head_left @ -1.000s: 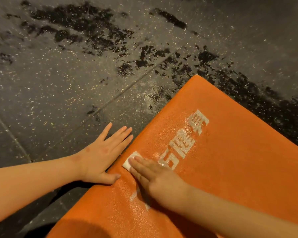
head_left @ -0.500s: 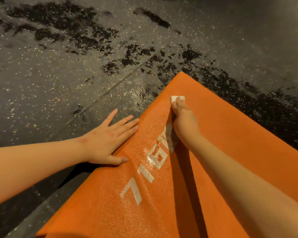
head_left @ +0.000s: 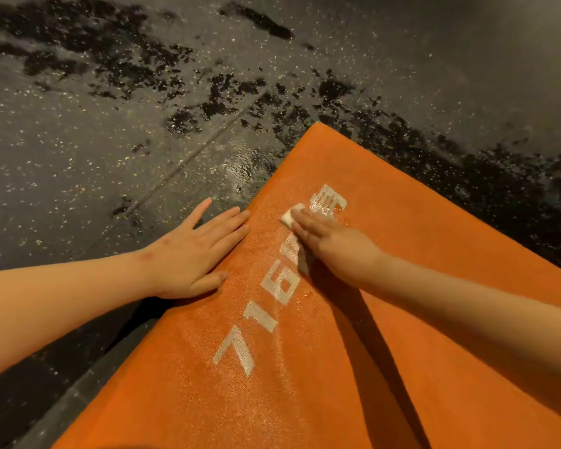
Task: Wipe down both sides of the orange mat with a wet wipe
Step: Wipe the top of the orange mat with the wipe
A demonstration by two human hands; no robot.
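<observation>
orange mat (head_left: 434,222) lies flat on a dark speckled floor (head_left: 78,163), one corner pointing away from the person, and fills the lower right of the head view. white lettering (head_left: 263,315) runs along it near its left edge; "716" is readable, and the characters after it are partly hidden under the right hand. the right hand (head_left: 334,247) lies palm down on the mat over that lettering, fingers straight and together, pressing a small white wet wipe (head_left: 290,215) flat against the surface rather than curling round it; only a corner of the wipe shows beyond the fingertips. the left hand (head_left: 195,251) is spread flat with straight fingers and holds nothing. it rests at the mat's left edge, thumb on the orange surface, fingers along the edge, little finger out over the floor. the mat glistens around the lettering. dark blotchy patches (head_left: 110,37) spread over the floor beyond the far corner and along the mat's right edge, and a thin seam line (head_left: 188,158) crosses the floor toward the mat.
</observation>
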